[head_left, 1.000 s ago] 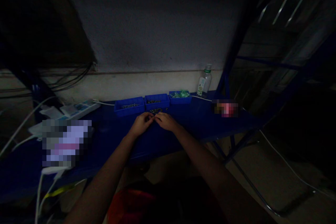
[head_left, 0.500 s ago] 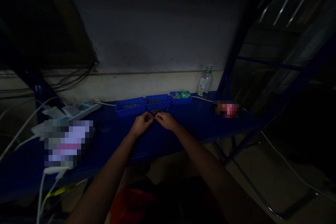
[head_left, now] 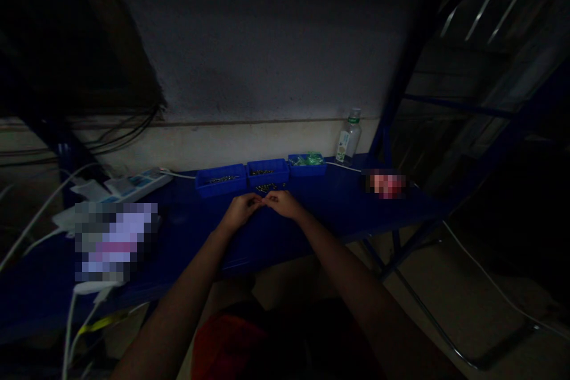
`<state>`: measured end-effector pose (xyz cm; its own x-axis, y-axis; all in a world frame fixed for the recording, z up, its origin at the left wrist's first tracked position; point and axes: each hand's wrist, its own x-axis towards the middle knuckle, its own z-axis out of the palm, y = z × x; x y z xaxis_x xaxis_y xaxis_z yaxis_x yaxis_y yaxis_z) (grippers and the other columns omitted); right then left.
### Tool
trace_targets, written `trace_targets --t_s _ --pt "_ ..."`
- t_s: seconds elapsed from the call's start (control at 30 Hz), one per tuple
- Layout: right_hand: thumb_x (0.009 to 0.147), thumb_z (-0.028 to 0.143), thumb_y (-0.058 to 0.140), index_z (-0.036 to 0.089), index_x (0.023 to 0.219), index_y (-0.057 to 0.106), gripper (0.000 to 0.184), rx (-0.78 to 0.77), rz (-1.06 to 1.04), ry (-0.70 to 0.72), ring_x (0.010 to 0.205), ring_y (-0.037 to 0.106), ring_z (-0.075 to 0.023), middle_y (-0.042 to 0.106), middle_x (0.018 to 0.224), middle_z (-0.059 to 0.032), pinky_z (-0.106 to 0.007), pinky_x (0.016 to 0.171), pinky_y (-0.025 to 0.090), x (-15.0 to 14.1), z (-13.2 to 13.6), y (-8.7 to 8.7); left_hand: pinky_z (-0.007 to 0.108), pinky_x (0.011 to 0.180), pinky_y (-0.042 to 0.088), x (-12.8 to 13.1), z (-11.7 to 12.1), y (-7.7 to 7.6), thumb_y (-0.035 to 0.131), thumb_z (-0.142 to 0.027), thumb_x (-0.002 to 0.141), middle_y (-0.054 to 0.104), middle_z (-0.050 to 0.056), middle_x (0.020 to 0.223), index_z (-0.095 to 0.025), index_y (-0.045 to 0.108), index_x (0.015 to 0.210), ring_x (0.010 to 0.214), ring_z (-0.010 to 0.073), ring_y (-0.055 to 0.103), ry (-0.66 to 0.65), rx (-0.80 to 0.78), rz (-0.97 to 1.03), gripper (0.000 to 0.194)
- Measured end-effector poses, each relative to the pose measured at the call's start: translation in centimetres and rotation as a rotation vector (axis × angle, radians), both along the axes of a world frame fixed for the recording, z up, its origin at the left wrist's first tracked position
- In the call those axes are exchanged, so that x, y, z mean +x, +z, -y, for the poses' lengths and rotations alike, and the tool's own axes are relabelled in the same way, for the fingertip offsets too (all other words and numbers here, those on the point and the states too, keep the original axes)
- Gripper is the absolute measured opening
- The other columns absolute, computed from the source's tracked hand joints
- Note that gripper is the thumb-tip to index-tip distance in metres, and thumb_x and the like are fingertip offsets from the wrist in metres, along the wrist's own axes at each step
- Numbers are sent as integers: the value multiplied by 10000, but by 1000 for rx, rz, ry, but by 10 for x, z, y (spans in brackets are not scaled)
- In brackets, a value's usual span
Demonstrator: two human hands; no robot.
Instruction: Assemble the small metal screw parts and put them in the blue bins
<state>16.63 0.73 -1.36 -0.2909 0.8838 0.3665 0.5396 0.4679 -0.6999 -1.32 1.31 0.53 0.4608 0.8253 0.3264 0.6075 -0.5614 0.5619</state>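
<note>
My left hand [head_left: 240, 211] and my right hand [head_left: 282, 204] rest close together on the blue table [head_left: 338, 208], fingertips meeting in a pinch over something too small and dark to make out. Just beyond the fingers lies a small heap of metal parts [head_left: 268, 187]. Behind it stand three blue trays in a row: the left tray [head_left: 220, 181] and the middle tray [head_left: 267, 173] hold metal pieces, the right tray [head_left: 306, 164] holds green pieces.
A plastic bottle [head_left: 348, 140] stands at the back right by the wall. A white power strip [head_left: 133, 184] with cables lies at the left. Blurred patches sit on the table at left and right. A blue metal rack [head_left: 467, 107] rises on the right.
Both hands stay together at the same spot; the fingertips have shifted only slightly. The view has drifted a little.
</note>
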Motion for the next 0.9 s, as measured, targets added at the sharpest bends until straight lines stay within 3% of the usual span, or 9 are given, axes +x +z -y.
trace_targets --t_s 0.37,0.57,0.9 --pt "846 427 437 187 851 623 303 3 2 -52 681 557 -95 640 754 6 -175 619 369 0 2 5 260 759 436 1 3 4 427 -438 828 667 53 904 -174 641 897 800 183 601 2 87 -4 347" --pt "866 388 412 169 755 616 320 11 76 -15 645 528 -87 613 692 10 -172 605 345 0 6 10 269 773 433 1 2 3 404 -447 840 657 63 906 -174 638 888 817 187 596 -43 108 -9 363" --pt "808 350 497 185 846 615 206 -29 -20 -26 696 569 -105 642 776 6 -192 629 398 -1 0 0 272 768 428 2 5 6 383 -413 853 648 68 885 -178 641 874 802 186 589 -66 95 -60 349"
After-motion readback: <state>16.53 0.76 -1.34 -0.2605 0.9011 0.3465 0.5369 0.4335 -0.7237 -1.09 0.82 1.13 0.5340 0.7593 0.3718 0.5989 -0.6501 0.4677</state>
